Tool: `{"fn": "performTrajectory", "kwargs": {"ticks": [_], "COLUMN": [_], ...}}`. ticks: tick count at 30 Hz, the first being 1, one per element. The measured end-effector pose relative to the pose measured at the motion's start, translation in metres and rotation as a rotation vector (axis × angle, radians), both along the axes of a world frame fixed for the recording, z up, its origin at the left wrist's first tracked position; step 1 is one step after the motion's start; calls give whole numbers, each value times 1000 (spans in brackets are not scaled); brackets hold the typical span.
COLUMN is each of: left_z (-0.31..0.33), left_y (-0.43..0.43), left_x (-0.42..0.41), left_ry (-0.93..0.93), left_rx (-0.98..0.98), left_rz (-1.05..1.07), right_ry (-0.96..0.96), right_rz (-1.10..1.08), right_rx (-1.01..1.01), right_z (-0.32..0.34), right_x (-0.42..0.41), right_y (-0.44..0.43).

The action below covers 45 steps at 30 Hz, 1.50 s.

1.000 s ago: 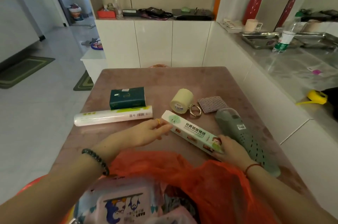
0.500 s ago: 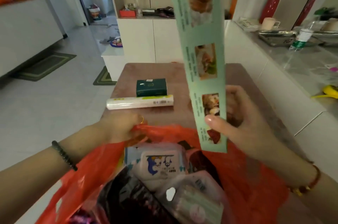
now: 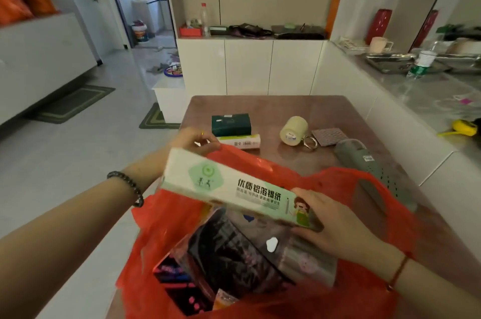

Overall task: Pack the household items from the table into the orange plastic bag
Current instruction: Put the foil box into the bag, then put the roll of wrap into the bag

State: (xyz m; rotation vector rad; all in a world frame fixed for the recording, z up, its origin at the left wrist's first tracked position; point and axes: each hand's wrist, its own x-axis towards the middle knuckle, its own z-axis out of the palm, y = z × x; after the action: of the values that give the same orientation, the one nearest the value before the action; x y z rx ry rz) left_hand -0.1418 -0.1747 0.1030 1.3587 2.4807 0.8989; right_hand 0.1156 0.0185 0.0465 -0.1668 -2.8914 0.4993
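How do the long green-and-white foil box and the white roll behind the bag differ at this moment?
The foil box is held in the right hand, tilted over the open mouth of the orange bag; the white roll lies flat on the table, untouched. The foil box is squared-edged with a pale green printed face; the white roll is round and mostly white, partly hidden by the bag's rim. Both are long and slim.
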Motion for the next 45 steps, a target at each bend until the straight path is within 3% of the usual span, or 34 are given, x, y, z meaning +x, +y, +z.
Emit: {"fn": "performTrajectory", "kwargs": {"ticks": [4, 8, 11, 14, 15, 18, 20, 22, 25, 27, 31, 33, 38, 41, 45], "left_z": [8, 10, 10, 7, 4, -5, -8, -6, -2, 0, 8, 9, -20, -53, -107], "left_y": [7, 16, 17, 9, 7, 4, 5, 6, 9, 10, 24, 39, 91, 117, 128], "left_x": [6, 9, 17, 19, 18, 13, 6, 0, -14, -25, -45, -61, -113, -141, -165], "left_ry": [-92, -111, -93, -139, -108, 114, 148, 106, -7, -151, -336, -352, -283, -126, 152], "left_rx": [64, 77, 17, -141, -236, -440, -376, -255, -162, -108, -95, -86, -170, -365, -661], "left_rz": [4, -36, -84, -102, -111, -96, -62, -51, -47, -73, -78, -4, 201, 268, 219], "right_ry": [-49, -186, -44, 203, 173, -171, -296, -301, -124, 7, -166, -162, -145, -246, -344], "right_rz": [55, 58, 84, -92, -157, -245, -217, -133, -99, -100, -22, -47, -139, -47, 152], "right_rx": [343, 264, 161, 202, 215, 164, 54, -83, -126, -269, -623, -707, -597, -461, -109], "right_z": [-10, -12, 4, 11, 14, 13, 12, 15, 31, 50, 85, 91, 64, 27, -34], "right_x": [10, 5, 0, -10, -15, -30, -38, -45, -56, -61, -73, -92, -184, -250, -312], "right_y": [14, 13, 16, 39, 46, 66, 75, 80, 99, 116, 144, 160, 185, 178, 153]}}
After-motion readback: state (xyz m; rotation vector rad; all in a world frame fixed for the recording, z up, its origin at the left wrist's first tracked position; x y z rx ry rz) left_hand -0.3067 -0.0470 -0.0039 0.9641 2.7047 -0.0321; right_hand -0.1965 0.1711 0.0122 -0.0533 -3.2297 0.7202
